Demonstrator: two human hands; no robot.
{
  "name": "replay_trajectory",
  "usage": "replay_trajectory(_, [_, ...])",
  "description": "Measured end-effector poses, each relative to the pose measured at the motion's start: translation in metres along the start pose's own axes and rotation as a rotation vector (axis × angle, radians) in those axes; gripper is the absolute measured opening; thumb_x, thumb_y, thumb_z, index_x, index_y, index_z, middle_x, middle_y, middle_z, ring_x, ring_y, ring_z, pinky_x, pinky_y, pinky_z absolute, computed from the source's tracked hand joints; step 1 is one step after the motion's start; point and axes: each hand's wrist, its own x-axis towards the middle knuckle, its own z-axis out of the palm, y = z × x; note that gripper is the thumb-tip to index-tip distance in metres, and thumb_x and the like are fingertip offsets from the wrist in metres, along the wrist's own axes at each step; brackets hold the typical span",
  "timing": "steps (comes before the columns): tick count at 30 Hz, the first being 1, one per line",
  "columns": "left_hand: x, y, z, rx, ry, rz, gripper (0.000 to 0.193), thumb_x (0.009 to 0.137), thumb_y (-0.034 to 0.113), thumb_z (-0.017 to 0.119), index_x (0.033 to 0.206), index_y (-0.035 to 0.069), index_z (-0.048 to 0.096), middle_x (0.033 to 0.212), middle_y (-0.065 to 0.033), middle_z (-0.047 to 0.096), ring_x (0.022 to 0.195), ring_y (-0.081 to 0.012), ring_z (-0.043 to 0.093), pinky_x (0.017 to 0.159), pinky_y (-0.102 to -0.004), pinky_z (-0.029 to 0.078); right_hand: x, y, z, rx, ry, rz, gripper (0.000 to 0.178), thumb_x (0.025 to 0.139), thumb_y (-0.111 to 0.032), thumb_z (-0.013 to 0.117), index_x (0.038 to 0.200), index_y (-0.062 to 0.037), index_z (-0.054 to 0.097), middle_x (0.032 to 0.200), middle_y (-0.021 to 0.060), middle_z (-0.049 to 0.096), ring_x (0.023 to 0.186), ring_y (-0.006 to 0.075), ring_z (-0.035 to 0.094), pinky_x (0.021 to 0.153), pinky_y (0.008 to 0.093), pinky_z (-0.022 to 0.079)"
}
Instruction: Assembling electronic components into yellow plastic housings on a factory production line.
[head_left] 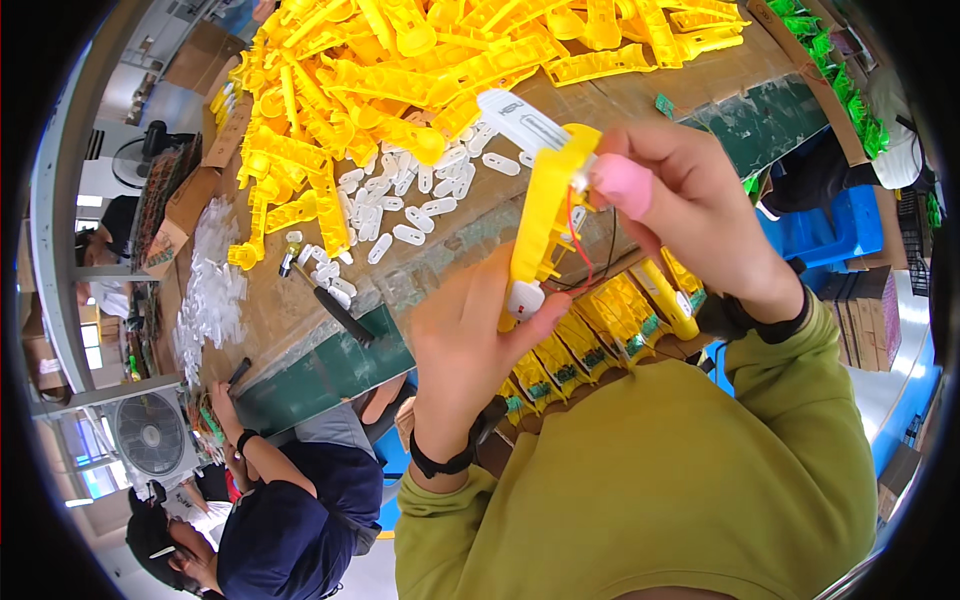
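My left hand (460, 335) grips the lower end of a yellow plastic housing (535, 215), which stands nearly upright before me. A small white oval piece (524, 298) sits at that end, by my left thumb. My right hand (690, 195), with a pink finger cot (622, 186) on one digit, is closed at the housing's upper end; its fingertips pinch near a small white part and wires. Thin red (572, 225) and black wires hang from there in a loop. A white flat piece with dark print (522, 122) sticks out beyond the housing's top.
Yellow housings (400, 60) are heaped at the back, with small white oval pieces (440, 180) in front. A hammer (335, 310) lies left of my hands. Yellow housings with green circuit boards (590, 335) line the near edge. A co-worker (290, 500) sits at left; green parts (835, 80) fill a box at right.
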Motion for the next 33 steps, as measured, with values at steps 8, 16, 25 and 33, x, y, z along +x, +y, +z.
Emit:
replay_trajectory(8, [-0.007, 0.007, -0.007, -0.421, -0.315, -0.139, 0.04, 0.067, 0.03, 0.072, 0.094, 0.005, 0.055, 0.065, -0.0075, 0.056, 0.057, -0.0214, 0.056, 0.051, -0.0287, 0.043, 0.015, 0.024, -0.019, -0.582, -0.081, -0.67, 0.048, 0.085, -0.04, 0.046, 0.111, -0.0004, 0.05, 0.106, 0.0181, 0.053, 0.109, 0.0186, 0.042, 0.088, 0.0344, 0.035])
replay_trajectory(16, [-0.022, -0.005, 0.015, -0.268, -0.369, -0.215, 0.034, 0.07, 0.027, 0.07, 0.093, 0.005, 0.056, 0.065, -0.0085, 0.056, 0.058, -0.0216, 0.056, 0.053, -0.0285, 0.044, 0.011, 0.039, -0.007, 0.295, -0.149, 0.101, 0.045, 0.083, -0.04, 0.05, 0.1, 0.0015, 0.057, 0.085, 0.008, 0.06, 0.083, 0.0148, 0.055, 0.078, 0.0266, 0.04])
replay_trajectory(25, [-0.111, -0.017, 0.019, -0.708, -0.33, -0.649, 0.024, 0.076, 0.021, 0.063, 0.088, 0.002, 0.057, 0.065, -0.0101, 0.058, 0.057, -0.0164, 0.057, 0.055, -0.0266, 0.044, -0.012, 0.044, -0.051, 0.053, 0.035, -0.074, 0.03, 0.085, -0.022, 0.043, 0.098, 0.0022, 0.054, 0.074, 0.0088, 0.06, 0.078, 0.0183, 0.059, 0.081, 0.0296, 0.042])
replay_trajectory(33, [-0.193, -0.038, 0.037, -0.671, -0.484, -0.981, 0.021, 0.081, 0.017, 0.058, 0.09, -0.001, 0.054, 0.069, -0.0011, 0.054, 0.06, -0.0071, 0.046, 0.054, -0.0214, 0.038, -0.001, 0.1, -0.137, -0.182, 0.201, 0.077, 0.022, 0.086, -0.015, 0.043, 0.094, 0.0021, 0.055, 0.07, 0.0048, 0.059, 0.066, 0.0096, 0.057, 0.064, 0.0218, 0.045])
